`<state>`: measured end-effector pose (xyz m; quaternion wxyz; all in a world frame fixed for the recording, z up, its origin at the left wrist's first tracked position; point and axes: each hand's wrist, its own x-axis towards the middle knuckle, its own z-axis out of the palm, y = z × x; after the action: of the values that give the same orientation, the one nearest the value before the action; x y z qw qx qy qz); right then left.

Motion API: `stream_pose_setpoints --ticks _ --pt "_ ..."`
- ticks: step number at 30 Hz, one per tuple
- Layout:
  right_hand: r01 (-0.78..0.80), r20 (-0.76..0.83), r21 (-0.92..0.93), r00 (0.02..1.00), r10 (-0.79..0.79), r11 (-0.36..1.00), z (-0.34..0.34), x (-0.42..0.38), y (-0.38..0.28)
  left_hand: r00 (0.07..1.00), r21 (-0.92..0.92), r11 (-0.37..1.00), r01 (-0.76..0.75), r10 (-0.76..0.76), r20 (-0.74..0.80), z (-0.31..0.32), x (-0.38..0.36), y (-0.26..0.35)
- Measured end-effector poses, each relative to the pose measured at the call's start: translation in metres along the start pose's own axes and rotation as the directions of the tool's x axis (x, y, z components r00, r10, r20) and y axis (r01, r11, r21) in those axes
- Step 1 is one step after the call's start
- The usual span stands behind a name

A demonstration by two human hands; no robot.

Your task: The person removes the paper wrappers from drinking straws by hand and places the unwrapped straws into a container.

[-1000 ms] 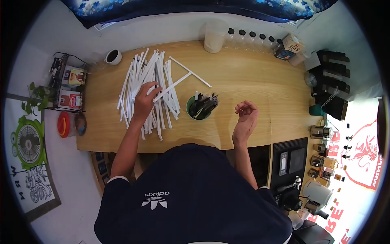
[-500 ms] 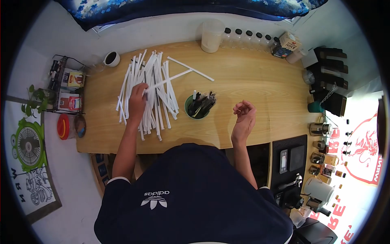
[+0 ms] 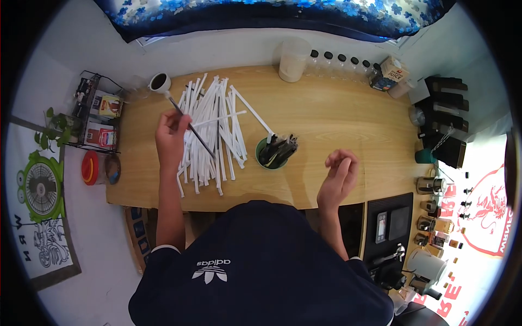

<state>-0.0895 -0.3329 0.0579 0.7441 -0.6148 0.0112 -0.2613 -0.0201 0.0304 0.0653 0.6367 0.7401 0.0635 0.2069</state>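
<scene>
My left hand (image 3: pixel 171 133) is closed around a dark straw (image 3: pixel 202 142), held at a slant above the left part of a pile of white paper-wrapped straws (image 3: pixel 209 122). A short pale piece shows at the straw's upper end, near the cup of dark liquid. A few dark straws also lie among the white ones. To the right of the pile stands a green cup (image 3: pixel 260 161) with dark, wrapped-looking sticks in it. My right hand (image 3: pixel 338 176) is raised right of this cup, fingers curled in towards the thumb, with nothing visible in them.
A white cup with dark liquid (image 3: pixel 160 82) stands at the back left, beside a wire rack (image 3: pixel 92 114). A tall translucent container (image 3: pixel 294 61), several black-capped bottles (image 3: pixel 341 66) and a juice carton (image 3: pixel 389 75) line the wall. A scale (image 3: pixel 381 227) lies front right.
My left hand has risen from the pile with the dark straw, shifting slightly left. The loose white straws by the cup have shifted. My right hand has curled its fingers more. The view has tilted slightly.
</scene>
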Motion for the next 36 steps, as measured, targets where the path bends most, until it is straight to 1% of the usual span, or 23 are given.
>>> stream_pose_setpoints --ticks 1,3,4,5,6,7,9,10,12,13,17,18,19,20,21,22,23,26,27,30,33,35,36 --pt "0.002 -0.001 0.005 1.000 -0.002 1.000 0.006 -0.004 -0.016 1.000 0.002 1.000 -0.005 0.005 -0.001 0.003 -0.006 0.010" --pt "0.089 0.309 0.027 0.947 -0.093 0.996 0.020 -0.014 -0.048 0.976 -0.011 0.995 0.095 -0.091 0.200 0.017 -0.027 0.032" --pt "0.148 0.413 -0.024 0.902 -0.125 0.989 0.025 -0.015 -0.055 0.973 -0.013 0.995 0.097 -0.092 0.211 0.026 -0.037 0.042" --pt "0.214 0.515 -0.070 0.844 -0.149 0.974 0.031 -0.012 -0.060 0.943 -0.063 0.988 0.140 -0.114 0.313 0.036 -0.047 0.052" --pt "0.218 0.510 -0.079 0.847 -0.149 0.973 0.038 -0.009 -0.065 0.903 -0.109 0.976 0.187 -0.127 0.411 0.044 -0.056 0.061" --pt "0.193 0.541 -0.103 0.834 -0.108 0.976 0.045 -0.006 -0.070 0.899 -0.116 0.975 0.188 -0.124 0.420 0.051 -0.064 0.070" --pt "0.170 0.565 -0.134 0.822 -0.065 0.976 0.059 -0.001 -0.079 0.798 -0.134 0.977 0.169 -0.056 0.600 0.061 -0.076 0.085" --pt "0.100 0.522 -0.125 0.853 -0.021 0.987 0.066 0.001 -0.084 0.795 -0.139 0.976 0.167 -0.050 0.605 0.065 -0.080 0.089" --pt "-0.039 0.433 -0.090 0.898 0.074 0.995 0.074 0.005 -0.089 0.714 -0.121 0.993 0.016 0.074 0.696 0.072 -0.087 0.096" --pt "-0.037 0.428 -0.092 0.901 0.073 0.995 0.072 0.006 -0.087 0.663 -0.117 0.991 -0.060 0.127 0.738 0.074 -0.088 0.097" --pt "-0.128 0.484 -0.073 0.863 0.147 0.989 0.061 0.008 -0.079 0.653 -0.091 0.987 -0.135 0.158 0.741 0.079 -0.091 0.093" --pt "-0.092 0.393 -0.028 0.915 0.095 0.995 0.059 0.009 -0.080 0.654 -0.090 0.987 -0.131 0.155 0.741 0.079 -0.092 0.090" --pt "-0.051 0.295 0.011 0.954 0.046 0.999 0.056 0.011 -0.081 0.651 -0.069 0.994 -0.086 0.108 0.752 0.077 -0.093 0.087" --pt "-0.055 0.295 0.008 0.954 0.050 0.998 0.050 0.013 -0.082 0.644 -0.047 0.998 -0.040 0.062 0.762 0.076 -0.095 0.082" --pt "-0.022 0.196 -0.006 0.980 0.022 1.000 0.043 0.017 -0.083 0.635 -0.025 1.000 0.005 0.016 0.772 0.075 -0.097 0.078" --pt "0.012 0.096 -0.024 0.995 -0.010 1.000 0.039 0.019 -0.083 0.634 -0.025 1.000 0.009 0.014 0.774 0.076 -0.099 0.073" --pt "0.010 0.096 -0.027 0.995 -0.007 1.000 0.037 0.019 -0.082 0.644 -0.031 1.000 0.006 0.019 0.765 0.076 -0.102 0.067" --pt "0.064 0.066 0.093 0.995 -0.070 0.994 0.035 0.017 -0.073 0.672 -0.038 0.999 0.003 0.026 0.740 0.077 -0.107 0.057" --pt "0.060 0.071 0.094 0.995 -0.067 0.994 0.033 0.016 -0.070 0.672 -0.025 0.999 0.026 0.001 0.741 0.078 -0.107 0.056" --pt "0.184 0.078 0.026 0.980 -0.185 0.983 0.026 0.016 -0.063 0.674 -0.003 0.997 0.076 -0.049 0.737 0.084 -0.105 0.050" --pt "0.201 0.105 -0.049 0.975 -0.195 0.978 0.025 0.025 -0.058 0.833 0.117 0.979 -0.167 0.076 0.548 0.092 -0.100 0.038" --pt "0.215 0.110 -0.090 0.973 -0.205 0.973 0.026 0.029 -0.053 0.831 0.127 0.980 -0.153 0.058 0.553 0.091 -0.098 0.032" --pt "0.215 0.194 -0.149 0.963 -0.184 0.965 0.027 0.029 -0.048 0.830 0.140 0.980 -0.139 0.038 0.556 0.090 -0.096 0.030"
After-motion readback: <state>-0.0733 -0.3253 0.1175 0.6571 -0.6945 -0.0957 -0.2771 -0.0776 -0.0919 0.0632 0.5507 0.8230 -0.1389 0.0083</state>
